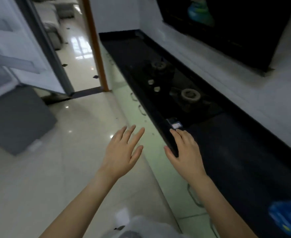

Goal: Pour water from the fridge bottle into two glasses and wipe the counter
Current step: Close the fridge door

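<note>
My left hand [122,150] is stretched out over the floor with straight, spread fingers, holding nothing. My right hand [184,152] hovers flat at the front edge of the black counter [241,160], fingers straight and empty; I cannot tell if it touches the edge. The fridge [9,54] stands at the far left, its pale door seen at an angle. No bottle and no glasses are in view.
A two-burner gas hob [174,86] is set into the counter ahead. A dark range hood [227,28] hangs above it. A blue packet [289,217] lies at the counter's near right. A doorway [76,45] opens ahead on glossy floor tiles.
</note>
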Demonstrator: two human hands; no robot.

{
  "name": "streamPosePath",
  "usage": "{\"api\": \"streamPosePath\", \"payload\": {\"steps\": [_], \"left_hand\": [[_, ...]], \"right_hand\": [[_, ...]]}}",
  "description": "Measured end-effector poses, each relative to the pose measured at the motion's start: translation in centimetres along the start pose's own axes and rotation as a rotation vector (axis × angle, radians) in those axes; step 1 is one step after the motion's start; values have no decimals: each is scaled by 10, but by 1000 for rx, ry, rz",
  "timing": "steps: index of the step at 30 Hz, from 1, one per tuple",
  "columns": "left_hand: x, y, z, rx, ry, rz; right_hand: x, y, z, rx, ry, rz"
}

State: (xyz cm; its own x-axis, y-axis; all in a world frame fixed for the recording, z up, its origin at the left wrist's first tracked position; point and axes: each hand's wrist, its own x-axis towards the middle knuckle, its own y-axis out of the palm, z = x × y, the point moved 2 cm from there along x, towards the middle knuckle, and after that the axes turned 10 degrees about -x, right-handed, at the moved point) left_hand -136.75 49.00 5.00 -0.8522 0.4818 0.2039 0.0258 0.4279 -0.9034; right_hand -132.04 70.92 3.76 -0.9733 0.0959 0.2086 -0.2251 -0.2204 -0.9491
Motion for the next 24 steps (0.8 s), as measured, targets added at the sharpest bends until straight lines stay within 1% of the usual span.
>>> {"api": "streamPosePath", "payload": {"steps": [5,8,11,15,18,21,24], "left_hand": [[-60,-51,116,72,-248,-38],[-90,-77,167,96,-377,-74],[-111,-96,208,111,-484,-116],[-122,-111,254,126,-622,-178],[-116,-119,286,144,-698,-202],[-95,-128,324,176,-762,-226],[-61,-141,361,211,-831,-255]], "right_hand": [[50,52,128,59,-220,67],[73,75,201,72,-362,103],[94,94,258,74,-479,148],[128,121,315,82,-615,195],[163,140,347,98,-696,210],[214,160,378,97,-760,228],[275,178,406,89,-832,201]]}}
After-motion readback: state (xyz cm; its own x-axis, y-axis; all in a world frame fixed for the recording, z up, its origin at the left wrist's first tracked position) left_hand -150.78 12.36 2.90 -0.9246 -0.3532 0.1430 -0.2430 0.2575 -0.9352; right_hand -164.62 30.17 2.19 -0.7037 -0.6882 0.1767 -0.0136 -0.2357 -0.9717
